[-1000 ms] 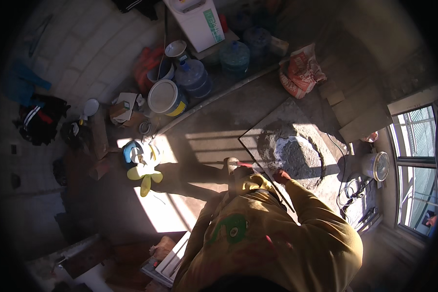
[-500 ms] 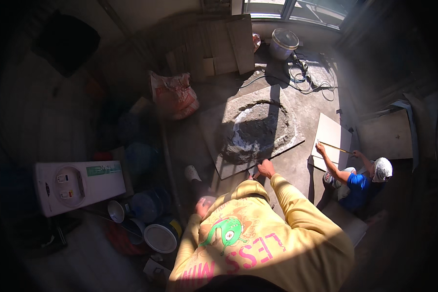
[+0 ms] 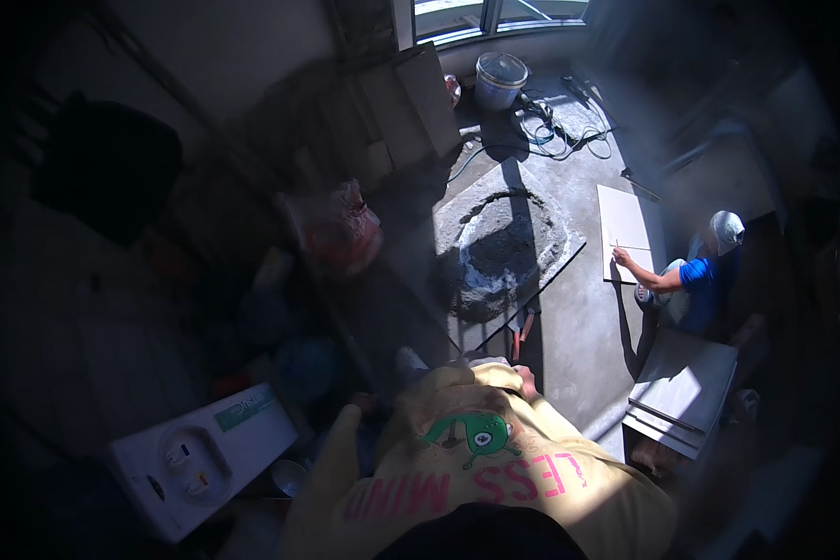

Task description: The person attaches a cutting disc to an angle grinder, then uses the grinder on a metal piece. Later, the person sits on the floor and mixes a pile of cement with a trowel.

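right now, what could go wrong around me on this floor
The red-handled tools at the near edge of the board, close to your right hand, might be kicked or stepped on. The looped cable beside the bucket could snag a foot. The grey heap sits near the board's edge, so some might spill.

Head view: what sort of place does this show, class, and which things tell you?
Probably a room under renovation: a broad heap of grey mix, stacked flat slabs and a bucket near the window.
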The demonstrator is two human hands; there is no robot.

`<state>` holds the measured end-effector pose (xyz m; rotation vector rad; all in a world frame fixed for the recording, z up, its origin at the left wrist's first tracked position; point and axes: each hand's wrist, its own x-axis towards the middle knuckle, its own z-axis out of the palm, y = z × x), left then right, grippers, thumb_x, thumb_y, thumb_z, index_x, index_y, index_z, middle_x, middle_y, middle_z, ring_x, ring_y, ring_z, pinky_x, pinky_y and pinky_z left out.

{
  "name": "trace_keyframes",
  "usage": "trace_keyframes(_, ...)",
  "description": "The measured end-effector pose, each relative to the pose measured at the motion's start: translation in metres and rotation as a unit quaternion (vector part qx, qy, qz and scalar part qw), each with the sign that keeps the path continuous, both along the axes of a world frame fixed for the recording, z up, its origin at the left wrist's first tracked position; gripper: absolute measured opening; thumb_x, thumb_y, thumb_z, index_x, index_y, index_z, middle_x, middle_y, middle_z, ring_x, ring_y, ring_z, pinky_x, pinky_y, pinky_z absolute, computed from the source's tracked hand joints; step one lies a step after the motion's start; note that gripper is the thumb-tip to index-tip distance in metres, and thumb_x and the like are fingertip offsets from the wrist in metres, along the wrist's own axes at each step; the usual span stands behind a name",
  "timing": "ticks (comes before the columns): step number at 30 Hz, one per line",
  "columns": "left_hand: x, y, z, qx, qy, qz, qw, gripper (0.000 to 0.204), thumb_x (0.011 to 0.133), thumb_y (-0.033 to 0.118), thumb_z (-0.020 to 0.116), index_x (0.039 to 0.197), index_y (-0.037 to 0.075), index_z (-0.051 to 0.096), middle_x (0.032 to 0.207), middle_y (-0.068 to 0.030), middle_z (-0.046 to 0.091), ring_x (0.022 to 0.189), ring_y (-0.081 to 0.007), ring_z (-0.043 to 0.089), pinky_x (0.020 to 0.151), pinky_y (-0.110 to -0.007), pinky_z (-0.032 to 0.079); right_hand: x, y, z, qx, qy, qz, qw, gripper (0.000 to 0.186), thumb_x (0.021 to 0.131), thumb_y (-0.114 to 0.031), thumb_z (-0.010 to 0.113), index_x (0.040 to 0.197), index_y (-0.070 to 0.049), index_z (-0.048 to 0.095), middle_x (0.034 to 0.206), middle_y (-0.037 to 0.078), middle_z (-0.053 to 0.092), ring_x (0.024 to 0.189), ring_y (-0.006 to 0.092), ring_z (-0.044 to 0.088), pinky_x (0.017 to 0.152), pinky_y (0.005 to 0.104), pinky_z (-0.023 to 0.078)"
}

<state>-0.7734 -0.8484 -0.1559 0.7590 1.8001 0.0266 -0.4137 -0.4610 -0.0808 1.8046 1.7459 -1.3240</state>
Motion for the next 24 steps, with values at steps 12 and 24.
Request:
trace_keyframes(12,-0.084,0.147,0.015,0.12,0.134,0.274,0.945,0.056,0.096,0.047,0.063,0.133,0.005,0.068,0.131,-0.0217,0.069,0.124,-0.0378,0.065,0.107,-0.044,0.049,-0.044,0.058,-0.042,0.082,-0.053,0.005,0.995,0.036,0.09,-0.03,0.07,0.112,-0.003,0.076,0.106,0.023,0.076,0.105,0.0378,0.073,0.094,0.0432,0.056)
trace_keyframes(24,-0.336,0.209,0.005,0.076,0.038,0.284,0.955,0.046,0.094,0.041,0.066,0.116,0.002,0.076,0.114,-0.0165,0.076,0.107,-0.025,0.072,0.096,-0.04,0.054,-0.26,0.087,-0.067,0.017,0.038,-0.059,0.997,0.036,0.089,-0.036,0.065,0.102,-0.005,0.078,0.107,0.023,0.075,0.102,0.0434,0.071,0.093,0.0507,0.055)
